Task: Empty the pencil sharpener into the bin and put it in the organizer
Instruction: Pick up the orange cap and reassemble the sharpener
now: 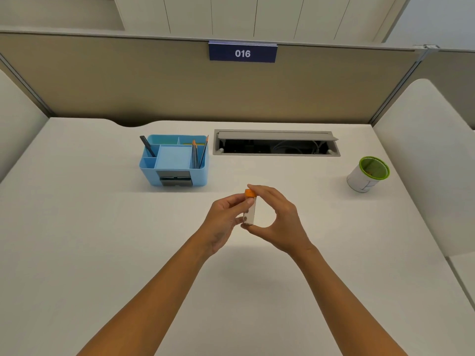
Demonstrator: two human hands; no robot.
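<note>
A small pencil sharpener (250, 211) with a clear body and an orange cap is held upright above the middle of the desk. My left hand (223, 222) grips its body from the left. My right hand (277, 219) pinches it from the right, forefinger on the orange cap and thumb under the base. A light blue organizer (149, 168) with several compartments stands behind and to the left of my hands. A small white bin with a green rim (368, 174) stands at the right of the desk.
Pencils and a dark pen stand in the organizer's side compartments. An open cable tray (276, 143) is set in the white desk (77, 214) behind my hands. A beige partition with a blue "016" sign (242, 53) closes the back; white side panels flank the desk.
</note>
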